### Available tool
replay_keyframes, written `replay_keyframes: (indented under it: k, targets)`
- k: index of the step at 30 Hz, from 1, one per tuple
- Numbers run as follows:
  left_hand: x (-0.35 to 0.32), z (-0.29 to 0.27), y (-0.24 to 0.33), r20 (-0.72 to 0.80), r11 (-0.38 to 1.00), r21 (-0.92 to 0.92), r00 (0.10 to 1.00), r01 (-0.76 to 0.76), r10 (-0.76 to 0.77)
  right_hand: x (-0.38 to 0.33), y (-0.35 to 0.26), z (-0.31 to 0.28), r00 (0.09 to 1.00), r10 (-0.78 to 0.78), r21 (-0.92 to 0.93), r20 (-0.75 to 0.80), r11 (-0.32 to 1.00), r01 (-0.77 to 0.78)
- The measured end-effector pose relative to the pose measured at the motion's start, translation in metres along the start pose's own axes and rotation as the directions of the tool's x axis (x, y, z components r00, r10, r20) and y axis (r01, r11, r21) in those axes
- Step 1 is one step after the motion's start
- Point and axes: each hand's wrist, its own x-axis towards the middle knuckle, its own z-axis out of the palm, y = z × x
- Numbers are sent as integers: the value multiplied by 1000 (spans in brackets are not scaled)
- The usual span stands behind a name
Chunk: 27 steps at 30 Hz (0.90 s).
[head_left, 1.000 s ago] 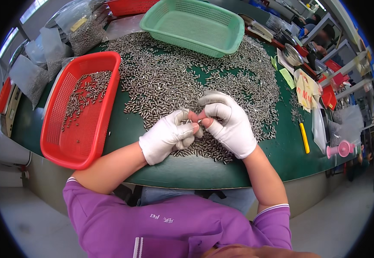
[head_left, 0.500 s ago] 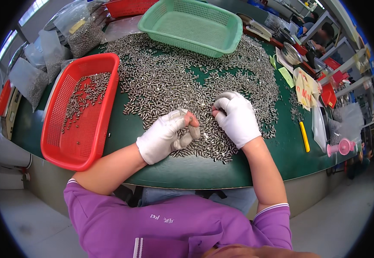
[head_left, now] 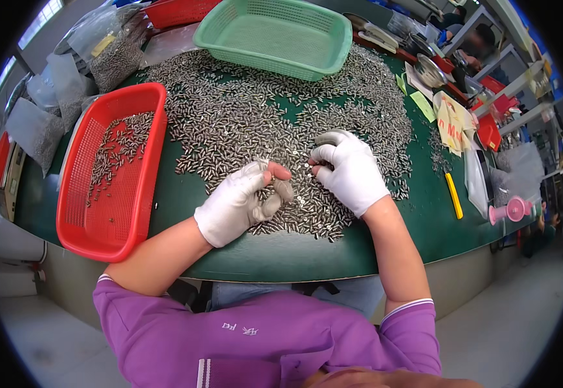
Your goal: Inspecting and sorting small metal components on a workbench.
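Observation:
A wide spread of small, silvery, bullet-shaped metal pieces (head_left: 229, 123) covers the middle of the green table (head_left: 249, 255). My left hand (head_left: 239, 202), in a white glove with bare thumb and index tips, curls over the near side of the pieces. Its fingers are closed, and what lies in them is too small to name. Just across a narrow gap, my right hand (head_left: 352, 169), gloved the same way, is bent down to the pieces. The thumb and index finger of that hand are pinched together, and their hold is likewise hard to make out.
Beside my left forearm stands a red plastic basket (head_left: 116, 223) with some metal pieces inside. A green basket (head_left: 275, 33) sits at the far edge of the spread. Clear bags of pieces (head_left: 35, 132) are at far left. A yellow-handled tool (head_left: 453, 195) and pink spool (head_left: 518, 208) lie right.
The whole view has shifted slightly, so the table and baskets appear a little further left. Both hands stay over the same pieces, with only small finger movements.

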Motion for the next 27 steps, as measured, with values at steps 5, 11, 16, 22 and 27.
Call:
replay_keyframes:
  k: [5,11,16,22,27]
  targets:
    - [-1,-1,1,23,1000,16,1000,6,-7,2,0,6,996,-50,-17,-76,999,49]
    - [-1,-5,-1,56,1000,-3,998,5,-5,4,2,-2,989,-15,-13,-144,1000,14]
    - [-1,-4,-1,35,1000,19,999,5,-6,3,-6,2,997,-61,92,-40,994,65]
    - [0,-5,-1,38,1000,12,999,11,-11,4,-8,10,993,-101,11,-58,995,102]
    - [1,-8,-4,92,999,16,995,-43,41,4,-20,1,997,69,479,14,875,-68]
